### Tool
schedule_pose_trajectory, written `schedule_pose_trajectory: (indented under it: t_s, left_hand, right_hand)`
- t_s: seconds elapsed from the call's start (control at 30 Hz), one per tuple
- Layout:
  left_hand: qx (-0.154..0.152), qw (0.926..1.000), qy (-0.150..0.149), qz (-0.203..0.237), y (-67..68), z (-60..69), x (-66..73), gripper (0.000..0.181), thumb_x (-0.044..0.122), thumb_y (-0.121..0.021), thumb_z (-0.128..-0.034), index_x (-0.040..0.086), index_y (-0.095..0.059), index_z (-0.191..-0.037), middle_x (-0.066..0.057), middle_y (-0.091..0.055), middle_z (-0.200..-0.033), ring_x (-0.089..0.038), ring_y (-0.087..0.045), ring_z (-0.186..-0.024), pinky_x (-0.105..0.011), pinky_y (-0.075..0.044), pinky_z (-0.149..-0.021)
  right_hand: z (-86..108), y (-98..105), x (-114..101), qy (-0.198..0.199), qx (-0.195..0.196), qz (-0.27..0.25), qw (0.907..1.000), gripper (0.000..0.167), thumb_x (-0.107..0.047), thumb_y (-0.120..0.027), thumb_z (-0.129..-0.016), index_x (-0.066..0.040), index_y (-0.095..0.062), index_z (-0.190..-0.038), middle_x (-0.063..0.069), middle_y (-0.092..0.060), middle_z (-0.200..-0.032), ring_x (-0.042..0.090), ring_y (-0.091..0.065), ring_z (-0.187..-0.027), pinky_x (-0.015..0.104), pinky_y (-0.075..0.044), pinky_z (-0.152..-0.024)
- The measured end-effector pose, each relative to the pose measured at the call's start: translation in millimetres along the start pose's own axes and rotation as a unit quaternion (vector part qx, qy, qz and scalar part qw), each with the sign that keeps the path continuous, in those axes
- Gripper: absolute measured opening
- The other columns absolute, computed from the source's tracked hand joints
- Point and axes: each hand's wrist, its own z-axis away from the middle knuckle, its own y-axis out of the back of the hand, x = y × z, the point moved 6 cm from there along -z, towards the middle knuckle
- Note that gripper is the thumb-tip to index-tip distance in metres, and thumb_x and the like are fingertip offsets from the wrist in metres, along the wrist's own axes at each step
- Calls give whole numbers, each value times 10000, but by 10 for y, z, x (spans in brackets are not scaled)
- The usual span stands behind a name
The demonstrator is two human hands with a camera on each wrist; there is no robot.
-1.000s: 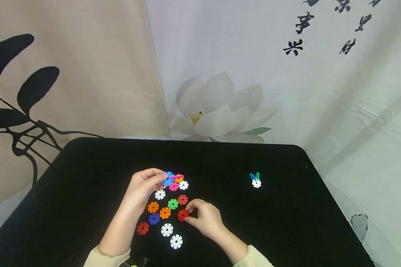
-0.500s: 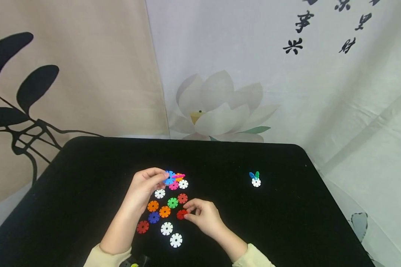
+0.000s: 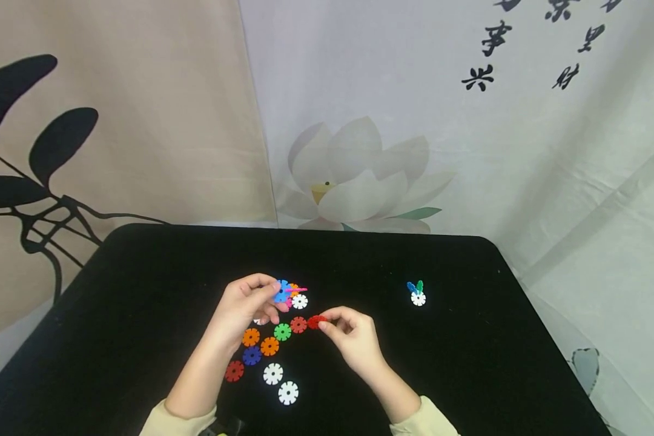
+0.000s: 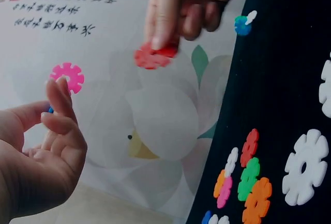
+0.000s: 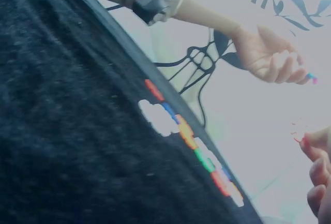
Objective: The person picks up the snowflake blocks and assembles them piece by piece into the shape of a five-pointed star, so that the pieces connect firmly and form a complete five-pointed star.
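Observation:
My left hand [image 3: 245, 309] pinches a blue notched disc [image 3: 282, 291] with a pink disc [image 3: 297, 289] joined to it edge-on. In the left wrist view the pink disc [image 4: 68, 77] faces the camera, while the fingers mostly hide the blue one. Thumb and fingers of my right hand [image 3: 356, 342] pinch a red disc [image 3: 316, 321], lifted off the table, as the left wrist view shows this red disc [image 4: 154, 56] raised. The two held pieces are apart. Below and between the hands lie a red disc [image 3: 298, 325] and a green disc [image 3: 282, 331].
Loose orange [image 3: 269, 346], purple-blue [image 3: 252, 355], red [image 3: 234, 371] and white discs [image 3: 273, 373] lie on the black table [image 3: 469, 363] near my left forearm. A small joined piece of white [image 3: 418, 298], blue and green discs stands at the right. A printed curtain [image 3: 360, 72] hangs behind.
My right hand has picked the red disc up off the table and moved it away from me and slightly right. My left hand, with the blue and pink piece, has shifted slightly right.

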Motion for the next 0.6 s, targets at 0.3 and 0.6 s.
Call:
schedule_pose_trajectory:
  t_s: [0.3, 0.6]
  left_hand:
    - [-193, 9997, 53, -102, -99, -1, -27, 229, 149, -622, -937, -54, -597, -1040, -159, -693, -838, -208, -653, -678, -290, -531, -667]
    - [-490, 9987, 72, -142, -243, 26, -74, 262, 200, -646, -928, -54, -653, -988, -170, -693, -818, -263, -661, -695, -313, -552, -689]
  right_hand:
    - [6, 300, -525, 904, 581, -272, 9938, 95, 88, -693, -814, 44, -681, -897, 128, -641, -712, 172, -483, -500, 241, -393, -434]
    - [13, 431, -568, 891, 889, -327, 9915, 123, 96, -698, -805, 22, -694, -904, 113, -646, -724, 174, -493, -512, 246, -399, -442]
